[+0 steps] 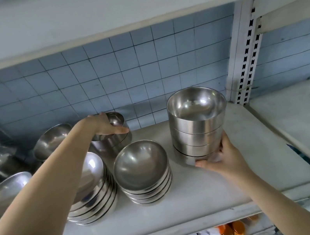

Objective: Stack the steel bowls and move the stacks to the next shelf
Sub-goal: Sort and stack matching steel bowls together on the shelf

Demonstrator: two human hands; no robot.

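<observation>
The tall stack (198, 128) of four straight-walled steel bowls stands right of centre on the shelf (184, 200). The right hand (220, 159) grips it at the bottom bowl, thumb across the front, fingers around the right side. The steel looks stiff, smooth and probably slippery. Four nested bowls likely weigh a fair amount, and the upper ones sit loosely, so a low hold with support under the base seems the safest way to carry them upright.

Up and left of centre, the left hand (106, 126) lies over the rim of the back stack (112, 138), fingers wrapped on the top bowl. Whether that bowl is lifted clear cannot be told.

Between the two, the middle stack (144, 174) of shallow round bowls sits close beside the tall stack. Further left stand a larger left stack (92, 191) and more loose bowls (49, 141), crowded together.

The next shelf (305, 125) lies at the right of the frame, bare, past a slotted white post (242, 53). That post and the lip between the shelves look like the things to clear.
</observation>
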